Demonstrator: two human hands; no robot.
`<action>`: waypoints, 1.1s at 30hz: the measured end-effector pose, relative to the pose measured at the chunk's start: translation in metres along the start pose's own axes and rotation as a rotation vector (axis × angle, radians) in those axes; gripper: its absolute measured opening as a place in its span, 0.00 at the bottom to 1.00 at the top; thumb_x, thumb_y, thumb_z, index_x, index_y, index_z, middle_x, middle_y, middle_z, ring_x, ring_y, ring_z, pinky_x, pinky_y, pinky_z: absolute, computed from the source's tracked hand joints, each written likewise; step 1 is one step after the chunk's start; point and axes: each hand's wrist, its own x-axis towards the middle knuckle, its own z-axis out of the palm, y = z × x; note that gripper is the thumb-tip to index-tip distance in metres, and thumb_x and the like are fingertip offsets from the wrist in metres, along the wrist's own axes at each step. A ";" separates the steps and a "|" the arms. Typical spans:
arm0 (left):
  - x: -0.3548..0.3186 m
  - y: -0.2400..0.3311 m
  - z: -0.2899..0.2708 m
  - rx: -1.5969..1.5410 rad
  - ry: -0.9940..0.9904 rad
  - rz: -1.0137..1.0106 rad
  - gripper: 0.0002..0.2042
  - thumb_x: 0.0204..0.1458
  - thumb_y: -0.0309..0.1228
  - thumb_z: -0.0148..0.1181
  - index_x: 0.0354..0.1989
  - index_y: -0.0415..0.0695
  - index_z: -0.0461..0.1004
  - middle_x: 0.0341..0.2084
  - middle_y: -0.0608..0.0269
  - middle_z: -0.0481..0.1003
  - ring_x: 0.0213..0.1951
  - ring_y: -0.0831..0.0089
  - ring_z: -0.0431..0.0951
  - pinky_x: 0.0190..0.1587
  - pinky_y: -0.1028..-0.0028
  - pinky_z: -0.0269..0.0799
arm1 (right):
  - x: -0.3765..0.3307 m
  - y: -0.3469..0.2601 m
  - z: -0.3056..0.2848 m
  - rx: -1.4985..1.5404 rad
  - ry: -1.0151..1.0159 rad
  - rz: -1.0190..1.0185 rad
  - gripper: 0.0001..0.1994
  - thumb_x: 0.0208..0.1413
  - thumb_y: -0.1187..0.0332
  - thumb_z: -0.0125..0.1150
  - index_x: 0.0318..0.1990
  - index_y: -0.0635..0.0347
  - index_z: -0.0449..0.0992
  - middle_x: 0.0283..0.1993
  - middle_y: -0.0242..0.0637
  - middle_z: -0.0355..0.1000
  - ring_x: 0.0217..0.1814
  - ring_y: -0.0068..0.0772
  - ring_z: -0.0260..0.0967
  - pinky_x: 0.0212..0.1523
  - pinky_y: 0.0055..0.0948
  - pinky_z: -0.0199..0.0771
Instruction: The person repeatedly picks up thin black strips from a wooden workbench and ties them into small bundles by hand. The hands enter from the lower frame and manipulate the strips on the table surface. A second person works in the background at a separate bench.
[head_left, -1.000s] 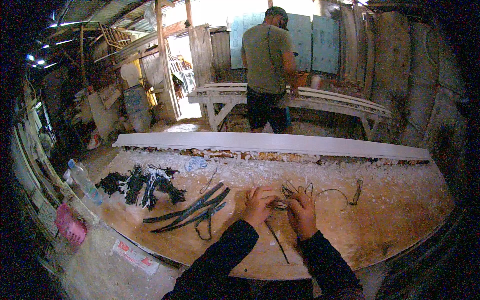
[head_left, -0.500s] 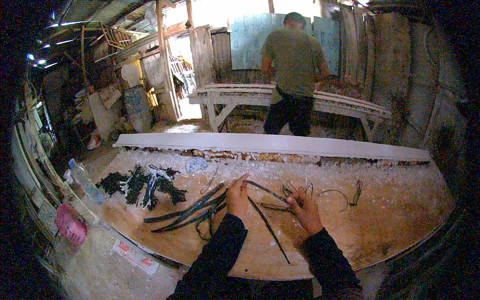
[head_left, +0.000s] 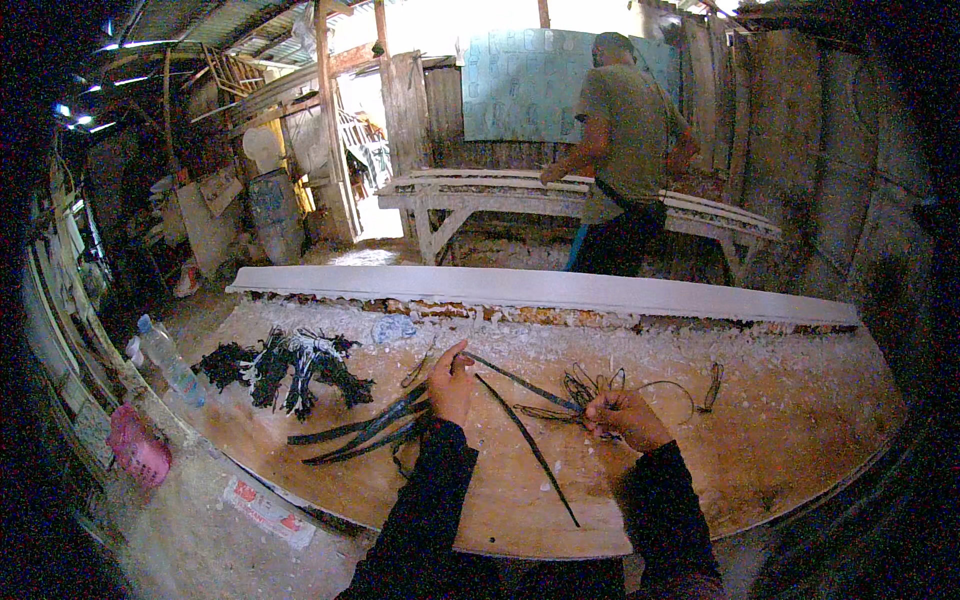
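Head view: left hand (head_left: 452, 385) fingers pinch a dark strip (head_left: 520, 383); right hand (head_left: 622, 418) fingers grip its far end.

Dark strips (head_left: 520, 385) run black against the tan wooden tabletop (head_left: 800, 440) flecked with white chips, a long white moulding (head_left: 540, 290) behind, black sleeves (head_left: 430, 500) below, a pink bag (head_left: 135, 450) at left.

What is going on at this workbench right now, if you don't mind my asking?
A person at a wooden workbench stretches a thin dark strip between both hands: the left hand pinches one end, the right hand holds the other by a tangle of wire loops. More dark strips lie to the left. Another person works at a far bench.
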 end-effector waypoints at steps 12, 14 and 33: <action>-0.011 -0.001 0.013 -0.014 -0.739 0.030 0.09 0.48 0.25 0.51 0.38 0.43 0.72 0.22 0.72 0.69 0.29 0.83 0.67 0.35 0.81 0.64 | 0.011 0.010 -0.045 1.269 0.165 -0.290 0.07 0.55 0.69 0.46 0.35 0.61 0.69 0.27 0.32 0.70 0.26 0.21 0.67 0.29 0.20 0.68; -0.017 0.008 0.015 0.048 -0.743 0.008 0.09 0.47 0.27 0.53 0.38 0.42 0.72 0.23 0.71 0.70 0.29 0.83 0.67 0.35 0.81 0.64 | 0.013 0.015 -0.051 1.139 0.234 -0.323 0.08 0.55 0.69 0.46 0.37 0.61 0.69 0.28 0.31 0.71 0.27 0.21 0.67 0.29 0.21 0.68; -0.026 0.031 0.018 0.309 -0.816 -0.057 0.08 0.49 0.33 0.52 0.29 0.40 0.69 0.20 0.67 0.71 0.23 0.79 0.71 0.26 0.79 0.65 | 0.018 0.026 -0.058 1.109 0.464 -0.312 0.06 0.53 0.68 0.49 0.34 0.56 0.72 0.26 0.26 0.71 0.29 0.22 0.68 0.33 0.24 0.70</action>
